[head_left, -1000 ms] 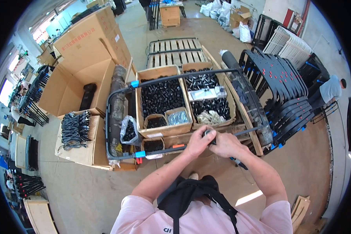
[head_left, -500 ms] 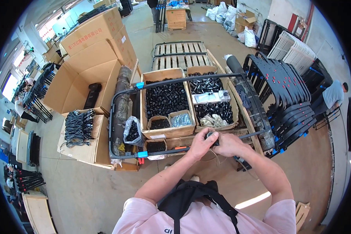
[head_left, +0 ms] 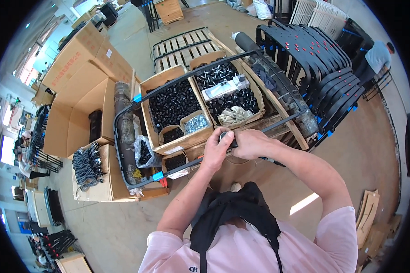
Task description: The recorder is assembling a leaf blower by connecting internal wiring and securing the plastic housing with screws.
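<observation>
Black tube frame (head_left: 283, 120) lies across the bins just beyond the person, and with 12 o'clock pointing straight away from the hands, its near rail runs from 8 to 2. The left hand (head_left: 215, 149) is closed around a dark round part (head_left: 223, 135) at that rail, thumb over its end; the right hand (head_left: 252, 143) is curled shut against it, its palm hidden. The frame's loop looks already formed, with a near blue clip (head_left: 157, 176) at 8 and a far blue clip (head_left: 137, 98) at 10 in place; the dark part seems the unfinished piece, though whether it is seated I cannot tell. Floor (head_left: 264, 178) shows toward 5 and 6, giving the elbows room. From 9 to 12 space is tighter: a plastic bag (head_left: 142, 154) at 9, a left bin (head_left: 193, 140) of black caps at 10 and a right bin (head_left: 259, 99) at 12 have edges close beneath the frame. A wrapped roll (head_left: 300, 107) edges the 2 o'clock side. Beyond, a slatted pallet (head_left: 185, 51) stands at 11, and stacked curved black frames (head_left: 307, 50) limit reach between 1 and 2.
</observation>
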The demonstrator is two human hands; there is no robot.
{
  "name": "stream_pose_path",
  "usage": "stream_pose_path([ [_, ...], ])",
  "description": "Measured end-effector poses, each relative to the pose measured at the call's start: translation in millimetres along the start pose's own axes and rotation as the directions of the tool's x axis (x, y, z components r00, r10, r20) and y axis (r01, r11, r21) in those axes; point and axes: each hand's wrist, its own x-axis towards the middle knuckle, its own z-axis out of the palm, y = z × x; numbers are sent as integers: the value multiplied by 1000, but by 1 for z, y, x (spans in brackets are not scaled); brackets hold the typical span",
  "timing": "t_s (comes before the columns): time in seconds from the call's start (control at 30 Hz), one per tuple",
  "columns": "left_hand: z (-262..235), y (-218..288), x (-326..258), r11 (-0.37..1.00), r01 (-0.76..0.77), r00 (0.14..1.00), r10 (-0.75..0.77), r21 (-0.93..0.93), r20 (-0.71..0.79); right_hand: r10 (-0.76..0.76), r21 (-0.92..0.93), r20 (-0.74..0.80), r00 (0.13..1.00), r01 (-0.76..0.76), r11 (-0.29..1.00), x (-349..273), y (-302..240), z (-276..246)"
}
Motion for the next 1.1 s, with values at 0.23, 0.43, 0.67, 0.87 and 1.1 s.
stream_pose_path([
  [0.23,-4,-5,-8,982,108,984,-83,157,-159,-20,116,-44,999,25,993,-2,3,17],
  [0.43,-15,-15,-6,1000,3,999,-5,-22,-53,-23,107,32,999,19,994,13,-4,24],
  [0.67,-4,-3,-6,995,12,999,-9,-101,31,-29,166,39,999,22,986,-5,-6,6],
  [0.87,-1,3,-3,996,-8,999,12,-86,46,-44,170,23,999,40,985,-11,-6,0],
  [1.1,-9,15,-7,999,5,993,-10,-38,-114,-156,136,19,988,152,979,-13,-24,-16],
])
